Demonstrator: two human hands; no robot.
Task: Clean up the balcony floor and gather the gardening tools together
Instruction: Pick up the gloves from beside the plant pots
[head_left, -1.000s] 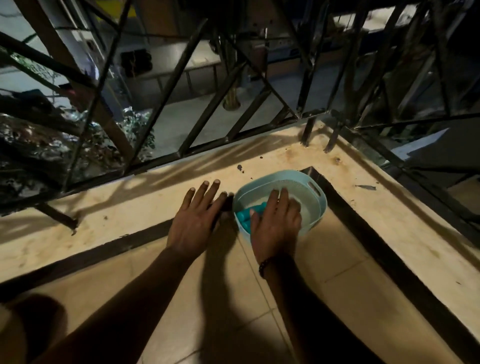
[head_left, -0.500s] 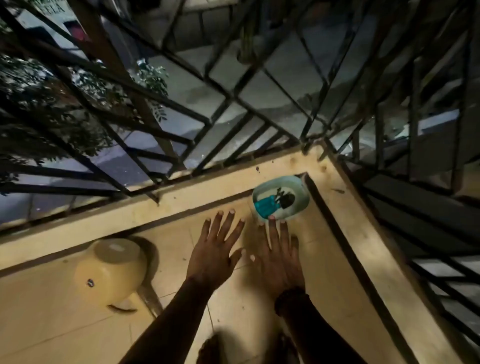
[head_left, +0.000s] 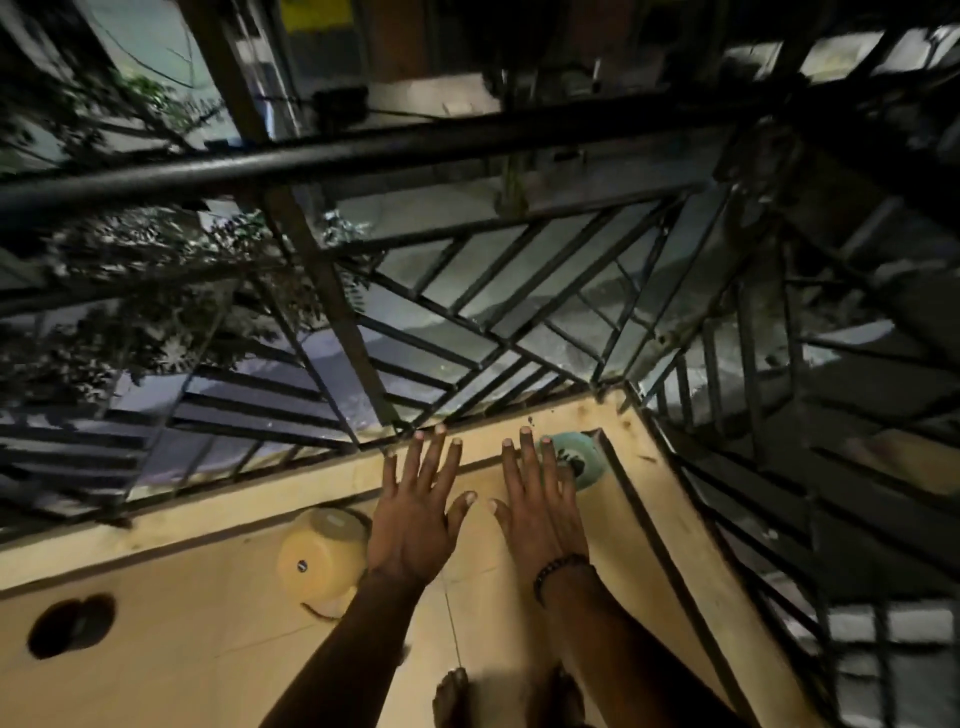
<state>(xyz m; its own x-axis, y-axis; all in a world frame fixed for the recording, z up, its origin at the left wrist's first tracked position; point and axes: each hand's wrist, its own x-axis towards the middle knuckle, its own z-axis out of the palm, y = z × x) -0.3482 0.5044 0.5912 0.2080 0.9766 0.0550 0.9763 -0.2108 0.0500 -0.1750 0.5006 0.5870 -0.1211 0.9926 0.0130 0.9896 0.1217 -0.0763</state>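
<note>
A small teal basket (head_left: 581, 460) sits on the tiled floor in the balcony's far right corner, with dark tool shapes inside it that are too blurred to name. My right hand (head_left: 540, 506) hovers in front of it with fingers straight and spread, holding nothing, and partly covers the basket's left side. My left hand (head_left: 418, 512) is beside it, also flat with fingers spread and empty. An upturned yellow pot (head_left: 324, 558) lies on the floor just left of my left wrist.
Black metal railing (head_left: 363, 156) runs along the far and right edges above a raised pale ledge (head_left: 234, 509). A dark round mark (head_left: 72, 623) sits on the floor at the left. My bare feet (head_left: 452, 696) show at the bottom. Trees and street lie below.
My right hand has come out of the teal basket and both hands have drawn back and risen. The view has pulled up and away, bringing the yellow pot and railing top into sight.
</note>
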